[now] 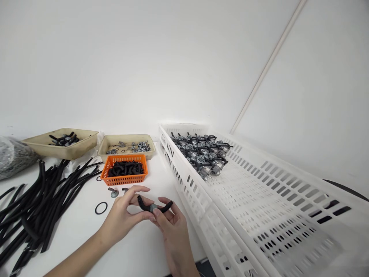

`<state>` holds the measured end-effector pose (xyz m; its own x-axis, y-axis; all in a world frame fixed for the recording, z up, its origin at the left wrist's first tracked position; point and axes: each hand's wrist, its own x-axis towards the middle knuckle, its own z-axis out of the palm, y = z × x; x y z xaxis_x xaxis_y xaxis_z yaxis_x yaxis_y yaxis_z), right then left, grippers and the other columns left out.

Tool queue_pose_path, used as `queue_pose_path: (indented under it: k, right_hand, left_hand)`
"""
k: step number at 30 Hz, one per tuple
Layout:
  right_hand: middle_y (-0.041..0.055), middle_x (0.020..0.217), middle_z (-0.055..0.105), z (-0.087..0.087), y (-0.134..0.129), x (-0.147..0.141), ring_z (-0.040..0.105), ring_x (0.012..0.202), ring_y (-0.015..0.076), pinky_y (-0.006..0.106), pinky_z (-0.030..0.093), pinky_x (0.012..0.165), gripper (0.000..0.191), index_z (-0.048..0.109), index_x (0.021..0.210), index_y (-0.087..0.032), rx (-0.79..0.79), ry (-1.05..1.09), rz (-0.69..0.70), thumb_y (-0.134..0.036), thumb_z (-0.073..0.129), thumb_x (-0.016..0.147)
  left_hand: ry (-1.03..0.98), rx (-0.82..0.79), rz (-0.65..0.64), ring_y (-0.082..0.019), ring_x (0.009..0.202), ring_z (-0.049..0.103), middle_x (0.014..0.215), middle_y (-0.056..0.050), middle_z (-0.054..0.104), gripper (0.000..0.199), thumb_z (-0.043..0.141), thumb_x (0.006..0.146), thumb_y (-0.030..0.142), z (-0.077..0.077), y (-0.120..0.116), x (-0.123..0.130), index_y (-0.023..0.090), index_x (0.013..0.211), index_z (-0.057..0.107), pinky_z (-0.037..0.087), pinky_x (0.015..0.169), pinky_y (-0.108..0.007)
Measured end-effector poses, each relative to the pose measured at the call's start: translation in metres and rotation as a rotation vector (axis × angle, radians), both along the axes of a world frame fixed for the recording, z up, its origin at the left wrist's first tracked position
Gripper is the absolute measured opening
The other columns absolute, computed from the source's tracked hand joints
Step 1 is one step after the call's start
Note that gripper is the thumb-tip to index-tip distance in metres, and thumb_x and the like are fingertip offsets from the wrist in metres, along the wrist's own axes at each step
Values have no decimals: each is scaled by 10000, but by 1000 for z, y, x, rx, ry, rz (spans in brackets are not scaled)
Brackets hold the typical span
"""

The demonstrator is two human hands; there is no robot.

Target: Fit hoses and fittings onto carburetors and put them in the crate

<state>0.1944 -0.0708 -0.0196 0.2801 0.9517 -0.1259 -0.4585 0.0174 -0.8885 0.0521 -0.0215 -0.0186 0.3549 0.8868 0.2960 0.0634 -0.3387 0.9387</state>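
- On my feed, the left hand (121,219) and right hand (171,234) are close together, fingers curled and pinching one short black rubber hose (164,208) from both sides, so neither hand is free.
- That hose sits in the air above the table at the middle of the view, bent into a shallow arc, with a grey metal fitting (153,208) at its centre.
- At 11 o'clock from my hands, an orange plastic basket (125,181) holds short black hose pieces.
- Behind it stand two beige trays: the nearer (127,154) holds metal parts and black O-rings, and the farther left (43,148) holds a small heap of hose-and-metal pieces.
- A loose black O-ring (101,208) and a metal part (114,193) lie on the white table (135,257) at 10 o'clock.
- Long black hoses (37,207) spread at 9 o'clock (a bulging clear bag (14,157) of small grey parts sits past them).
- At 2 o'clock, a white perforated crate (253,200) holds rows of assembled metal-and-hose units (200,154) at its far end.
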Motion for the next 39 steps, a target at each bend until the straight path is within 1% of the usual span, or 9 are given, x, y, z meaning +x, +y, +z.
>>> queue_pose_path:
  k: [2,4,7,11,15,20,27,34,39]
  right_hand:
    - [72,738,753,-1,1,0,707,719,214,315,537,703,579,618,1005,-154,0,0,-7,-363,884,535]
    - [70,734,754,-1,1,0,708,720,214,307,530,690,631,580,1048,-163,10,2,-9,-357,885,531]
    - [74,745,757,2,0,0,707,718,207,311,527,704,667,546,1078,-170,27,5,-11,-349,883,531]
    - [43,726,745,7,-3,-2,696,706,184,291,525,700,686,544,1091,-174,20,-5,-18,-335,888,520]
    - [33,707,737,8,-4,-3,693,691,184,295,528,686,696,526,1095,-178,29,2,-25,-337,888,522]
    - [65,730,753,6,-3,-2,689,694,175,281,524,690,737,493,1132,-169,18,-21,-15,-355,883,536]
    - [72,702,755,8,-4,-3,683,645,187,322,540,664,744,483,1136,-166,26,-41,-13,-357,883,538]
    - [67,703,754,10,-5,-4,670,632,173,313,534,654,761,475,1148,-163,20,-42,-9,-371,883,540]
    - [68,721,755,8,-3,-4,692,690,194,332,526,712,746,476,1138,-173,38,-7,-1,-400,874,548]
  left_hand:
    - [21,31,-4,-211,865,703,899,-22,748,500,782,701,243,-1,-1,1,253,1117,505,541,832,-338]
    - [47,72,-12,-199,878,682,978,-29,730,571,799,683,238,-1,-2,2,263,1154,479,525,857,-342]
    - [58,119,-29,-189,920,656,1048,-30,703,591,761,723,214,-1,-3,3,279,1209,430,503,880,-344]
    - [36,81,-56,-199,964,662,976,-10,713,588,712,764,190,2,-5,4,279,1246,386,470,921,-366]
    - [29,39,-53,-204,965,665,938,14,722,639,735,743,196,5,-5,5,288,1259,370,422,964,-388]
    - [44,19,2,-209,927,640,886,26,724,713,763,703,195,6,-6,5,285,1283,358,397,952,-395]
    - [43,9,25,-209,928,600,869,30,720,749,769,674,159,8,-6,4,283,1294,367,367,960,-401]
    - [36,13,43,-211,897,594,845,24,717,736,774,658,148,8,-7,5,275,1280,403,374,940,-398]
    - [11,28,74,-211,895,602,842,19,717,779,778,668,183,8,-6,6,276,1319,360,388,934,-395]
